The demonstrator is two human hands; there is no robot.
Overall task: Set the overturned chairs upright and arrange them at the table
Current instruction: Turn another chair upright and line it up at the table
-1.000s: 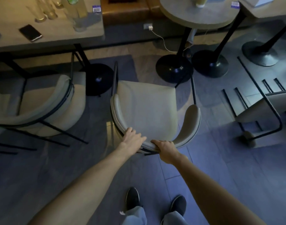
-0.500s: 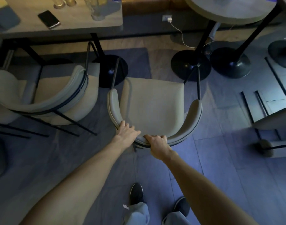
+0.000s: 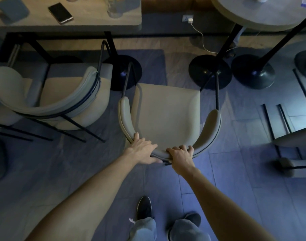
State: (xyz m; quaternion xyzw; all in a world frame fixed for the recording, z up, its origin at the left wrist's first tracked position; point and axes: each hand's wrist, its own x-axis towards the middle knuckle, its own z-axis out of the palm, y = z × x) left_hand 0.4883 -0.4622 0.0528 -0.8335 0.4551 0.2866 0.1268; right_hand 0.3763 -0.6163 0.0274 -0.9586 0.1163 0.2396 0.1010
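Note:
A beige padded chair [image 3: 166, 110] with a curved backrest and thin black legs stands upright in front of me, seat facing the tables. My left hand [image 3: 143, 151] grips the backrest's rim left of centre. My right hand [image 3: 181, 154] grips the same rim just to its right. A second beige chair [image 3: 49, 100] stands to the left, pushed under the rectangular table [image 3: 89, 23]. At the right edge another chair [image 3: 295, 138] lies overturned on the floor, legs pointing away.
The rectangular table carries a black phone [image 3: 60, 13] and a glass [image 3: 114, 7]. A round table [image 3: 256, 16] stands at the upper right on a black pedestal base [image 3: 210, 72], beside another base [image 3: 253, 72]. A white charger cable [image 3: 201, 37] runs from the wall socket.
The chair I hold has turned to face the tables squarely and shifted slightly towards them. My view has tilted, bringing the rectangular table further into frame. Both hands keep their grip.

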